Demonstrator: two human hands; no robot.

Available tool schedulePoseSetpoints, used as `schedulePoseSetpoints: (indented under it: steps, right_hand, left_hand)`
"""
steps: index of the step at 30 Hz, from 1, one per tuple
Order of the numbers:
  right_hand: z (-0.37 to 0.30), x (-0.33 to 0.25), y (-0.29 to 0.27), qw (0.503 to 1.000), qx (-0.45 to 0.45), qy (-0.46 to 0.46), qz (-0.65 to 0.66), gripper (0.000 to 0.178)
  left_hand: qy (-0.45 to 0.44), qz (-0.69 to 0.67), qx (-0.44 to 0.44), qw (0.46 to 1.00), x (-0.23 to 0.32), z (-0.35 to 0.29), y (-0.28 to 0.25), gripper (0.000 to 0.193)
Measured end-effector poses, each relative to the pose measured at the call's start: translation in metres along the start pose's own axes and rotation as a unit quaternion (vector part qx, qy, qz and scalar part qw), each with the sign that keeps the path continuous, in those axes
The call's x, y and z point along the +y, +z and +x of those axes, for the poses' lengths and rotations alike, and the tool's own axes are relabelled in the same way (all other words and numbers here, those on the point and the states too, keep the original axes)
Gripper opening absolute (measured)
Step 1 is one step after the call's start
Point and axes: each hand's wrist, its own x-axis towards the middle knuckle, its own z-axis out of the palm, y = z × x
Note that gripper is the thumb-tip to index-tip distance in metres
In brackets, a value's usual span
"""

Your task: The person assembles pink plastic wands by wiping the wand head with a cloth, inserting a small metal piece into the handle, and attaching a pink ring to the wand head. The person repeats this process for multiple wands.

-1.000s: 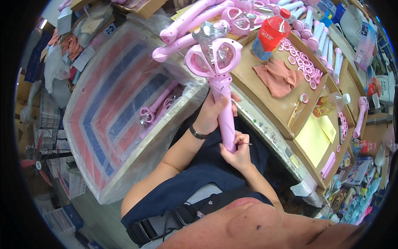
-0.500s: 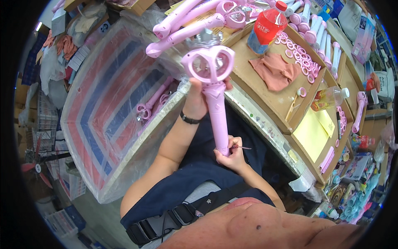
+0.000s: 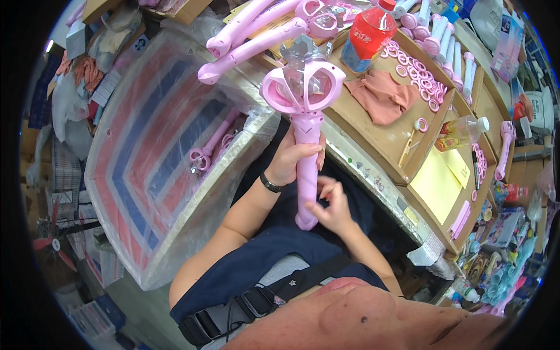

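Observation:
A pink toy wand (image 3: 306,181) with looped openings and a clear, crown-like top is held upright in front of my body. My left hand (image 3: 290,157) is wrapped round its upper handle, below the looped head, with the thumb across the front. Beside the handle's lower end is my right hand (image 3: 333,210), its fingers curled and its thumb close to the wand. Whatever those curled fingers hold, if anything, is hidden.
Several pink wands (image 3: 256,49) lie at the far edge. A cardboard tray (image 3: 379,143) holds a red-labelled bottle (image 3: 368,38), a salmon cloth (image 3: 385,96) and pink rings (image 3: 423,79). To the left, a plastic-covered striped surface (image 3: 146,169) bears another wand (image 3: 213,143).
My left hand has slid from beneath the wand's head down to its handle. The wand has tilted slightly. A thin stick seen at my right hand before no longer shows.

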Motion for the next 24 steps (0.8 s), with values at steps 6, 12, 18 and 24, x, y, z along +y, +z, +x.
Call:
schedulePoseSetpoints:
  steps: [6,12,18,24]
  right_hand:
    - [0.112,-0.036,-0.048,0.940,0.188,-0.021,0.284,0.040]
    - [0.121,-0.044,-0.043,0.923,0.200,-0.008,0.328,0.035]
    - [0.020,-0.008,0.025,0.966,0.059,0.002,0.251,0.054]
    - [-0.022,0.013,0.032,0.972,0.055,0.045,0.223,0.050]
  left_hand:
    - [-0.045,-0.014,-0.060,0.997,0.000,-0.004,0.014,0.051]
    - [-0.011,-0.009,-0.041,0.999,0.002,-0.005,0.009,0.048]
    - [0.115,0.078,-0.074,0.988,0.014,0.005,-0.005,0.058]
    - [0.141,0.016,-0.014,0.990,0.033,0.031,-0.002,0.097]
